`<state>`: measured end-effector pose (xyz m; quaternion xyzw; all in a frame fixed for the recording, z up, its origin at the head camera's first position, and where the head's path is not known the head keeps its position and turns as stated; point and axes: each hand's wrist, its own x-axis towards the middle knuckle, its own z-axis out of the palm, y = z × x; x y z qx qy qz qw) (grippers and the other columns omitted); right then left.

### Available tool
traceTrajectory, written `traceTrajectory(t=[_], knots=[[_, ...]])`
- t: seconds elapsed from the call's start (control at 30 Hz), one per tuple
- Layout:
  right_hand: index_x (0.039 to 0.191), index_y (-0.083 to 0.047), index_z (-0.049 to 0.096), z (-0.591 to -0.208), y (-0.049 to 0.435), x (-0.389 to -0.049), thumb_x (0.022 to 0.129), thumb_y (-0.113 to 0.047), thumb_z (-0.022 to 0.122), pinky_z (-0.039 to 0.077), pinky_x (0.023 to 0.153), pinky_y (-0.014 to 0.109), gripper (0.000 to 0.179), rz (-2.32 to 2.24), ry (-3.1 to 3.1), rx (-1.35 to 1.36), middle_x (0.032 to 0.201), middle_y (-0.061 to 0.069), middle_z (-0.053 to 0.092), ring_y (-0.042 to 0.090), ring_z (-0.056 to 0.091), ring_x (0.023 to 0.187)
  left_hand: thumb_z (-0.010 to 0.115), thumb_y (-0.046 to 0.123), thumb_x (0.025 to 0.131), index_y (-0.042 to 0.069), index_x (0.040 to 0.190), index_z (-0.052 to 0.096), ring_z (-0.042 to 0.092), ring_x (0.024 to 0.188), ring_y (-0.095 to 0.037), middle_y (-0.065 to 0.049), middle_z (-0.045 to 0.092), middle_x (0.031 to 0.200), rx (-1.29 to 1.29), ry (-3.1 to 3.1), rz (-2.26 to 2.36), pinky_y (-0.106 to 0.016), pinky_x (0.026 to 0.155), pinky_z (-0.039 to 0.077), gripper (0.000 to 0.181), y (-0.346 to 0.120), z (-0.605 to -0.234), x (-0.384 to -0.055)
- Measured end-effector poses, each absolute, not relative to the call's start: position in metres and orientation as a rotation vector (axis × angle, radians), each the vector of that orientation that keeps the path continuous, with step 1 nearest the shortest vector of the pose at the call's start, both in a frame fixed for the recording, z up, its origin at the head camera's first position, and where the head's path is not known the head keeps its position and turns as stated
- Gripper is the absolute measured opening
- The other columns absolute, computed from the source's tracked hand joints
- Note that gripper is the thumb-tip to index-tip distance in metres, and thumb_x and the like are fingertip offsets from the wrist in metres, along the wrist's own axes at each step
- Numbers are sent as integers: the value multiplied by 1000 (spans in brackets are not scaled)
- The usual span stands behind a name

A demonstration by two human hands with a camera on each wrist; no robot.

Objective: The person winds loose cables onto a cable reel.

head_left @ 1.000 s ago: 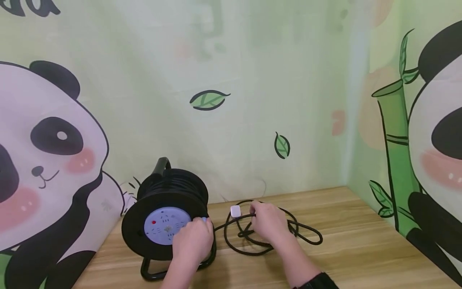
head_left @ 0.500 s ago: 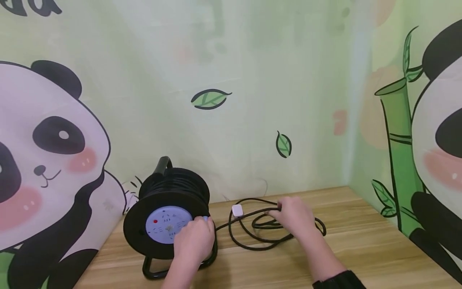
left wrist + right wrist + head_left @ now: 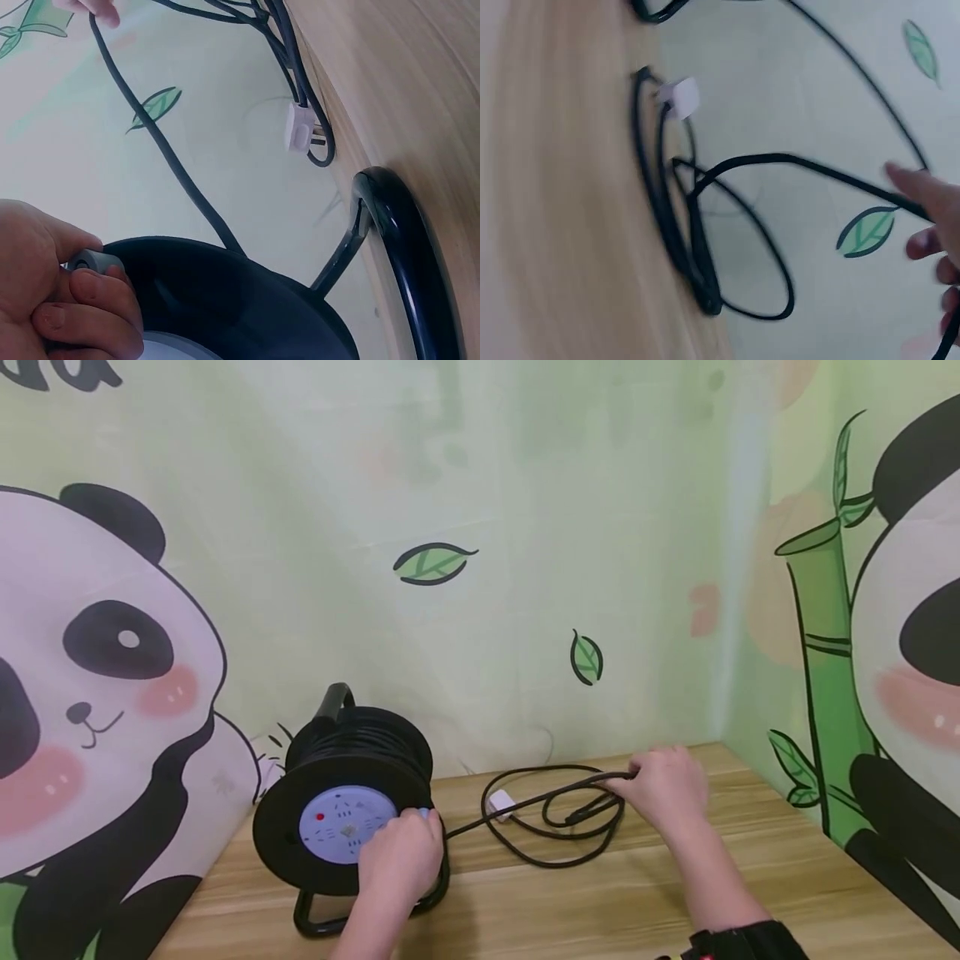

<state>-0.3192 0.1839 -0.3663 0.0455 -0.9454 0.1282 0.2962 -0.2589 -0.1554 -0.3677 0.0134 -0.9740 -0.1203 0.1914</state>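
A black cable reel (image 3: 341, 768) with a blue-white socket panel (image 3: 341, 818) stands at the left of the table. My left hand (image 3: 401, 857) grips the small grey knob (image 3: 94, 260) near the edge of the reel's front disc, fingers curled round it. Farther right, my right hand (image 3: 667, 789) holds the black cable (image 3: 540, 797), which runs taut and slanting from the reel up to its fingers. Loose loops of the cable lie on the wood below that stretch. A white plug (image 3: 300, 129) with metal pins rests among them.
The reel stands on a black tubular frame (image 3: 318, 929), with a carrying handle (image 3: 336, 700) at its top. Behind the wooden table (image 3: 750, 860) hangs a printed cloth backdrop (image 3: 510, 568) with pandas, leaves and bamboo.
My right hand has moved to the right and slightly back with the cable, drawing the stretch to the reel longer. The loose loops shifted and shrank. My left hand stays on the knob.
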Motion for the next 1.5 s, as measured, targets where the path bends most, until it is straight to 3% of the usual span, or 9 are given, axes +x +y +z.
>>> traceTrajectory(t=[0.17,0.33,0.53,0.73,0.9,1.03,1.1,1.33,1.5], knots=[[87,-20,77,-370,184,-319,75,-61,71,36,62,40,43,293,-2444,148,77,1,50,25,43,74,37,38,100,3,84,60,61,76,-35,-16,65,85,45,-2759,-363,-53,58,49,45,-158,-368,-258],[92,-24,77,-371,185,-318,81,-60,66,37,49,37,39,263,-2473,142,78,1,62,21,48,60,37,38,101,3,85,61,61,76,-35,-15,65,84,24,-2763,-372,-52,58,49,45,-158,-367,-259],[63,-24,60,-366,187,-316,71,-80,57,31,41,34,56,325,-2584,-7,54,-2,51,18,41,47,37,38,101,3,85,61,61,76,-34,-14,65,85,24,-2762,-365,-52,58,49,45,-158,-367,-261],[57,-27,57,-365,188,-314,64,-83,58,27,43,32,56,311,-2576,31,47,-6,43,15,35,44,38,37,100,3,84,61,61,76,-34,-14,65,85,30,-2762,-359,-51,58,49,44,-157,-366,-262],[83,-30,74,-370,190,-313,69,-79,58,29,39,29,53,291,-2693,101,59,-1,56,15,40,47,38,37,100,2,83,61,61,76,-34,-15,65,86,34,-2777,-350,-52,58,49,45,-157,-367,-261],[96,-23,75,-371,191,-312,81,-53,70,36,41,31,34,381,-2727,200,82,2,65,17,47,56,38,37,100,3,82,61,61,75,-34,-15,65,86,36,-2780,-345,-52,58,49,45,-157,-369,-262],[88,-22,74,-371,192,-312,82,-43,71,37,43,32,22,420,-2728,211,82,2,63,18,48,59,39,37,100,3,82,61,61,76,-34,-15,65,86,37,-2782,-349,-52,58,49,45,-158,-370,-262],[58,-21,47,-368,199,-315,60,-87,53,30,41,31,67,378,-2605,88,55,-2,44,16,39,48,39,37,100,3,82,61,61,75,-33,-14,65,86,39,-2779,-353,-51,57,49,44,-158,-368,-262],[68,-18,42,-371,206,-317,59,-67,76,30,47,31,60,461,-2494,333,57,-5,39,14,36,51,41,36,100,4,81,62,61,74,-33,-14,65,84,40,-2789,-337,-51,56,49,43,-157,-369,-261]])
